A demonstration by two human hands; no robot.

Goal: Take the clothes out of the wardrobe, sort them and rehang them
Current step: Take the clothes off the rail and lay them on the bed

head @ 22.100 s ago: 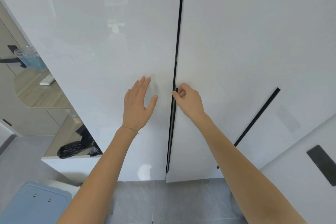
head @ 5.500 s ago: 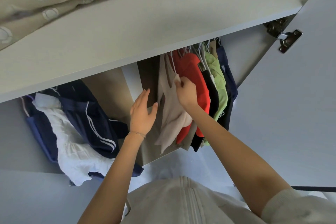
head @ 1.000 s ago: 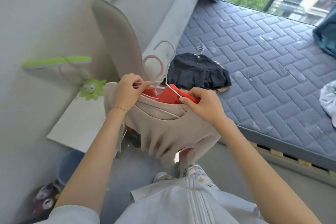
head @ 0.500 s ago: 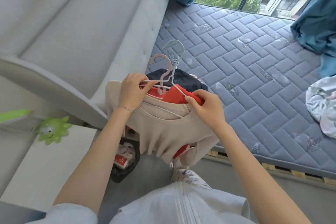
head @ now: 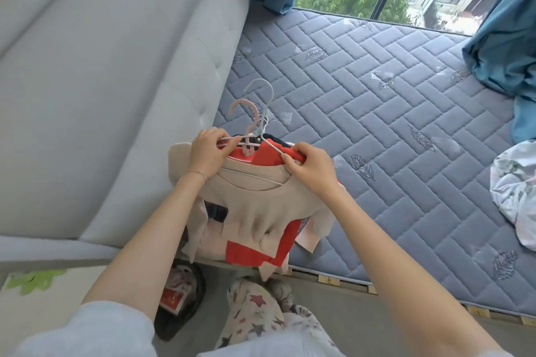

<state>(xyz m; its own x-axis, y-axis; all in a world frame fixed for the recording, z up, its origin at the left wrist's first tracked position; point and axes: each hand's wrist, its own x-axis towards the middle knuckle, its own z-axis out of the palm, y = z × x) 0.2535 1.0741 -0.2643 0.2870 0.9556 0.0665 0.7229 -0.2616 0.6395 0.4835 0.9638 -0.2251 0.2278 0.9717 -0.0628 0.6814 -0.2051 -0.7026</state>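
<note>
I hold a bundle of clothes on hangers over the near left corner of the bed. A beige top (head: 255,209) hangs in front, with a red garment (head: 249,252) behind it and a dark one mostly hidden at the back. A pink hanger hook (head: 246,113) and a pale blue hanger hook (head: 262,93) stick up above the bundle. My left hand (head: 207,152) grips the hangers' left shoulders. My right hand (head: 310,168) pinches the white hanger arm and the red garment on the right.
A blue quilted mattress (head: 377,101) spreads ahead and right, with a floral cloth (head: 513,194) on its right edge. A grey padded headboard (head: 116,72) rises on the left. A dark bin (head: 179,307) stands on the floor beside a white bedside table (head: 43,298). Teal curtains (head: 504,46) frame the window.
The view has swung right from the bedside table toward the bed. The bundle has moved over the mattress corner and now hides the dark garment that lay there. Both hands keep their hold.
</note>
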